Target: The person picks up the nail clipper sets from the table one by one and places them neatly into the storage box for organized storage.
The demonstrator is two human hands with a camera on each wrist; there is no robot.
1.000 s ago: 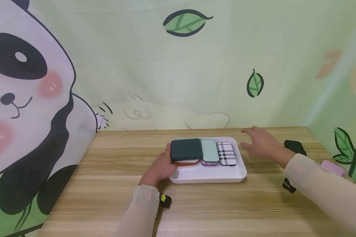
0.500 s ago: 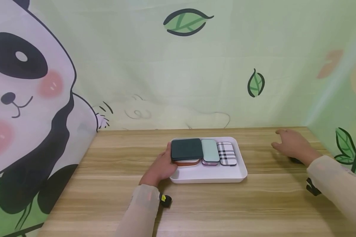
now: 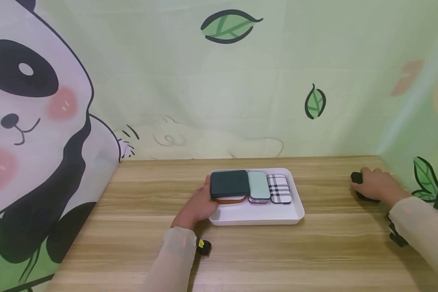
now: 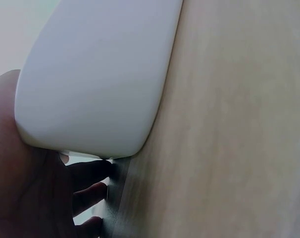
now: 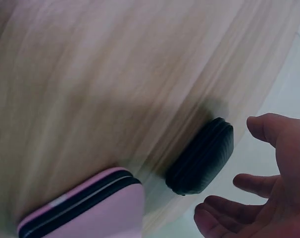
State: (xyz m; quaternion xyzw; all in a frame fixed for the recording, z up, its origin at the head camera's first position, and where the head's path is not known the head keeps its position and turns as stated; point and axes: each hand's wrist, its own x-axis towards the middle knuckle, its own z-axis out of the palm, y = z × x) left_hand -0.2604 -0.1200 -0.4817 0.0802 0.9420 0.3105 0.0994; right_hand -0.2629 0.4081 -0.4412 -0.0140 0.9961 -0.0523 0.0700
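Note:
At the left end of a white tray (image 3: 257,222), my left hand (image 3: 198,205) grips the rim. In the left wrist view its fingers (image 4: 90,198) curl behind the tray's corner. Inside the tray lie a dark green wallet (image 3: 230,183) on a brown-edged one (image 3: 230,200), a mint wallet (image 3: 258,185) over a pinkish one, and a plaid wallet (image 3: 279,189). My right hand (image 3: 380,187) is over a black zip case (image 3: 357,177) at the table's right. The right wrist view shows its fingers spread, apart from the case (image 5: 202,156).
A pink zip case (image 5: 90,210) lies beside the black one, hidden behind the right arm in the head view. The wooden table (image 3: 138,251) meets a printed green backdrop (image 3: 149,81) at the back and right.
My right hand has moved right, away from the tray's side, and come down over the black case. The left hand and the tray stay where they were.

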